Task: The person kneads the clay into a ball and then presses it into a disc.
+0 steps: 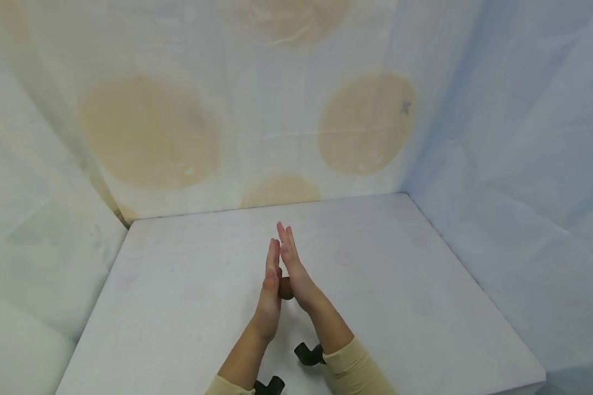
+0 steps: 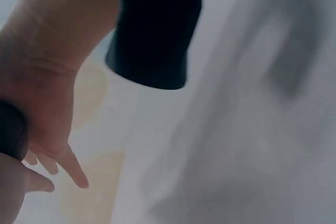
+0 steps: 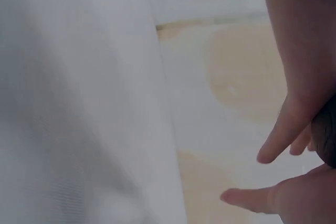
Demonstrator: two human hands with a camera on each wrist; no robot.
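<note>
Above the white table (image 1: 188, 296) my two hands meet palm to palm, fingers straight and pointing away from me. The left hand (image 1: 272, 274) and the right hand (image 1: 292, 260) press a small brown lump (image 1: 286, 288) between the heels of the palms; only its near edge shows. In the left wrist view the lump (image 2: 10, 129) is a dark shape at the left edge between both hands. The right wrist view shows the lump (image 3: 326, 139) at the right edge, with straight fingers (image 3: 275, 142) beside it.
Pale cloth walls with beige round patches (image 1: 148, 131) close in the table at the back and both sides. Black wrist camera mounts (image 1: 308, 354) sit on both forearms, which wear beige sleeves (image 1: 356, 370). The table's right edge (image 1: 479, 285) meets a bluish cloth wall.
</note>
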